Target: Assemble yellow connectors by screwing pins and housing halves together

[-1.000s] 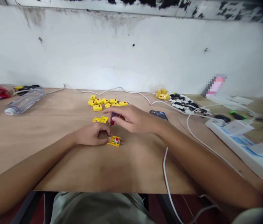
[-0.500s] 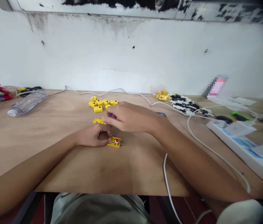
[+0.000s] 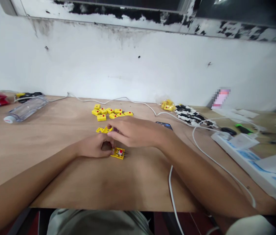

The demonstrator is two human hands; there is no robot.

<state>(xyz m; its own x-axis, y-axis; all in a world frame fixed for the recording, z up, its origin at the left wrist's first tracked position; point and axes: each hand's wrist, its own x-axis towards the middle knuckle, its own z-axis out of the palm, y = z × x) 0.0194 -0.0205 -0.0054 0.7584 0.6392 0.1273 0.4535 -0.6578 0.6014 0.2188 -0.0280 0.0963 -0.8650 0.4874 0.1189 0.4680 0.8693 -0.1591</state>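
While the left hand lies curled on the plywood desk, its fingertips meet the left edge of a yellow module, which has a red button and sits flat with short metal pins sticking out to the right; the fingers look closed on it, though the grip itself is partly hidden. The right hand hovers just above and beyond the yellow module, its fingers bent nearly shut around a dark handle, most of which they hide, so its full shape cannot be made out.

Just beyond the yellow module, by the right hand's fingertips, lie two flat yellow pieces. Farther beyond it sits a loose cluster of yellow blocks with red dots. Up and to its right are a phone and a clear bag of yellow parts. A white cable runs to its right, and a white power strip stands well off in the same direction. A clear plastic container lies far to its left.
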